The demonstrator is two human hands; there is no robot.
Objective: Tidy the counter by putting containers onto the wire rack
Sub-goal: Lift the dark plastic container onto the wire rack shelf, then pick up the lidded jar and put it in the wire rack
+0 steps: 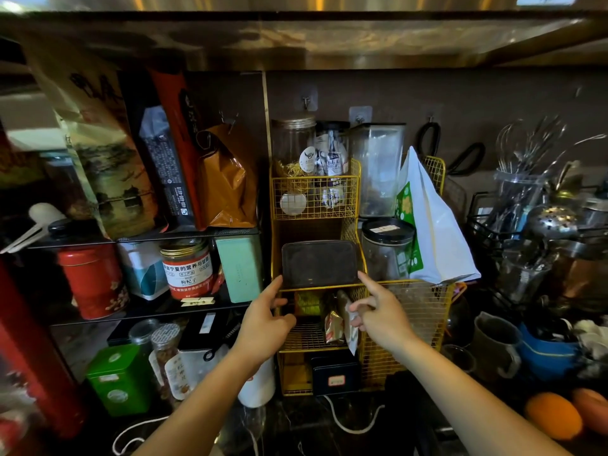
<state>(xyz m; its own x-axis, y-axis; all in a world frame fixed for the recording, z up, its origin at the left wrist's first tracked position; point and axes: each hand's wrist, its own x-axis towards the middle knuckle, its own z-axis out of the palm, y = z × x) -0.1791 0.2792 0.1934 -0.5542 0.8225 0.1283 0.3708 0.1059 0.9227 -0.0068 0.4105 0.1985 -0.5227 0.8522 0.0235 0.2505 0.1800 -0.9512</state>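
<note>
A dark rectangular plastic container (318,263) sits in the middle tier of the yellow wire rack (424,320). My left hand (266,319) is at its lower left corner, one finger touching the edge. My right hand (378,311) is at its lower right corner, index finger against the side. Neither hand grips it; the fingers are spread. Glass jars (292,149) fill the rack's top basket. Packets (335,320) lie in the lower basket under my hands.
To the left, a black shelf holds tea bags, a red tin (93,281), a labelled jar (187,269) and a green tin (120,378). A white pouch (434,225) and black-lidded jar (388,248) stand right of the rack. Utensil holders, a grey pitcher (493,343) and oranges (552,414) crowd the right counter.
</note>
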